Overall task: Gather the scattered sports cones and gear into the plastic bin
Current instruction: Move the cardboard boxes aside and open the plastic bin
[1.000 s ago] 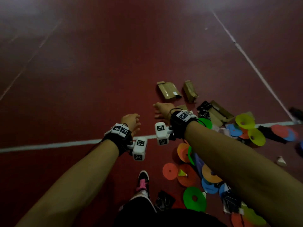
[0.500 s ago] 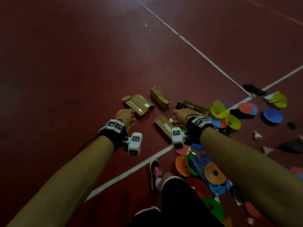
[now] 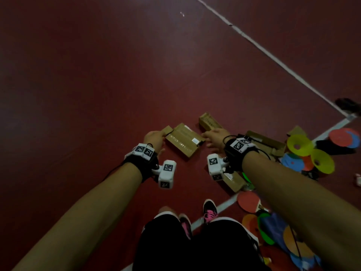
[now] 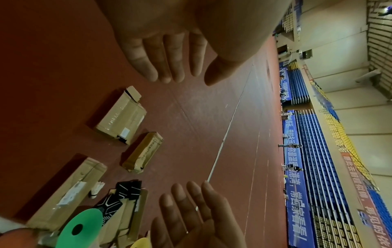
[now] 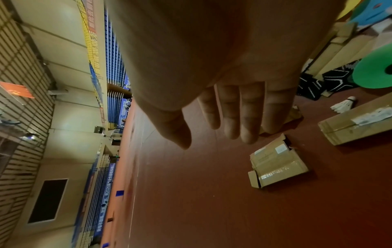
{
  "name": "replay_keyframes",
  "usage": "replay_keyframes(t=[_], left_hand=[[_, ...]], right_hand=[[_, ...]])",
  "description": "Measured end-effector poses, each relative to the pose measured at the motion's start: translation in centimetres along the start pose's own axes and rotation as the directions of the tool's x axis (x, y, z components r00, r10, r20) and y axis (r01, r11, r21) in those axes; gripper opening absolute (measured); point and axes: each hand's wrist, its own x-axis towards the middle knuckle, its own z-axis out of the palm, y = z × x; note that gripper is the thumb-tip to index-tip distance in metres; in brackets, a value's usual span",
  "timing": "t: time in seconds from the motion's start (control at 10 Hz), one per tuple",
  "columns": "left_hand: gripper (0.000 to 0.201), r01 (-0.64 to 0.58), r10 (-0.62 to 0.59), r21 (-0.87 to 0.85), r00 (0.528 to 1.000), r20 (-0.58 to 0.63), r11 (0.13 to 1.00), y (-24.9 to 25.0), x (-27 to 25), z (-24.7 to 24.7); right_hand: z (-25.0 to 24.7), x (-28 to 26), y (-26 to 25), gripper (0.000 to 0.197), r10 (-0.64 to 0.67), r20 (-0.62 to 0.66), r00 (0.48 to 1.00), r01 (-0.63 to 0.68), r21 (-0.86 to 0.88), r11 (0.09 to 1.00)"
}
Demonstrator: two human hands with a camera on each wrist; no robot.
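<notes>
A flat cardboard box (image 3: 183, 140) lies on the red floor between my hands. My left hand (image 3: 154, 138) hovers at its flap end, fingers straight and holding nothing. My right hand (image 3: 214, 136) hovers at its other end, also empty. In the left wrist view the left hand (image 4: 169, 73) is clearly above the box (image 4: 120, 117). In the right wrist view the right hand (image 5: 222, 127) hangs above the box (image 5: 275, 162). Yellow cones (image 3: 299, 144) and coloured disc cones (image 3: 293, 163) lie to the right. No plastic bin is in view.
A smaller box (image 3: 210, 121) lies just beyond the flat one, and longer boxes (image 3: 263, 141) lie to the right. A red paddle (image 3: 249, 202), a shuttlecock (image 5: 343, 104), a green cone (image 4: 80, 226) and black gear (image 4: 118, 198) are scattered nearby. My shoes (image 3: 210, 211) stand on a white line.
I have stepped forward and my view has swung left. Both hands have reached out to either end of the flat cardboard box, still empty.
</notes>
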Motion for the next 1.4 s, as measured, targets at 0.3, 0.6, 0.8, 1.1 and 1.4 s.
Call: replay_keyframes(t=[0.3,0.6,0.8,1.1,1.4], left_hand=[[0.003,-0.015,-0.010,0.227,0.994,0.109,0.974,3.7,15.5,2.7],[0.023,-0.071,-0.023,0.436,0.978,0.206,0.897,-4.8,34.2,6.2],[0.010,0.149,-0.174,0.172,0.974,0.142,0.974,-11.2,49.1,12.2],[0.007,0.085,-0.113,0.106,0.947,0.300,0.991,-18.9,59.5,19.4],[0.007,-0.050,0.028,0.043,0.910,0.414,0.998,-17.1,60.6,22.4]], right_hand=[[4.8,13.5,-4.4,0.035,0.053,-0.161,0.986,-0.063,-0.056,0.996],[12.9,32.4,5.4,0.024,0.282,-0.213,0.935,-0.310,-0.109,0.945],[15.1,47.6,15.1,0.018,0.336,-0.275,0.901,-0.380,-0.126,0.916],[15.3,63.6,25.6,0.031,0.384,-0.309,0.870,-0.415,-0.042,0.909],[14.6,69.5,26.3,0.045,0.352,-0.059,0.934,-0.357,-0.143,0.923]])
